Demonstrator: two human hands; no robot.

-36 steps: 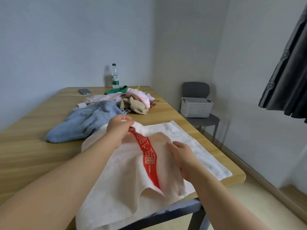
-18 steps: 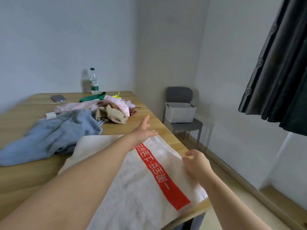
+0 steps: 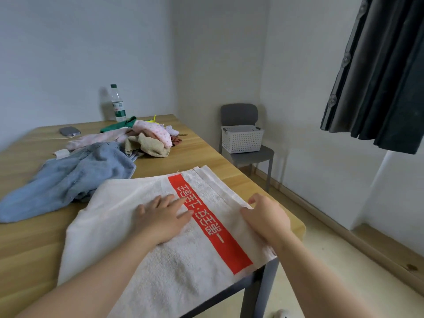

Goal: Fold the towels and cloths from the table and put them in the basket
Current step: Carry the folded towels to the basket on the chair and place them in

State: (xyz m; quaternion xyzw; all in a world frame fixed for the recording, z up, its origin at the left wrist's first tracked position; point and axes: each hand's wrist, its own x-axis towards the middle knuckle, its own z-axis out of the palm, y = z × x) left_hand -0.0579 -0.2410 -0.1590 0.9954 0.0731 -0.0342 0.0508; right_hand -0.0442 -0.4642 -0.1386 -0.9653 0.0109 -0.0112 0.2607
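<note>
Change, towel: I am reading the white towel (image 3: 160, 260) as now lying flat and doubled on the near right corner of the table (image 3: 27, 244). Its red band (image 3: 213, 226) is facing up, and the flap that was in the air a second ago is down.
Change, left hand: the left hand (image 3: 160, 219) is pressing palm-down on the towel's middle with its fingers straight, gripping nothing. Half a second ago it was reaching out at the far corner.
Change, right hand: the right hand (image 3: 266, 219) is resting at the towel's right edge with its fingers loosely curled. I cannot tell whether it is pinching the hem or only lying on it.
Meaning: I am judging the first fold as laid and being smoothed. The towel is looking too wide for the basket, so a further fold is probably coming.
Overhang: the towel's near corner is hanging past the table edge.
Basket: the basket (image 3: 242, 138) is sitting on the grey chair (image 3: 238, 113), well apart from the towel; from here I cannot see anything in it.
Remaining: the blue towel (image 3: 68, 177) and the pile of cloths (image 3: 149, 138) are lying unfolded farther back, so I am logging the task as early.
</note>
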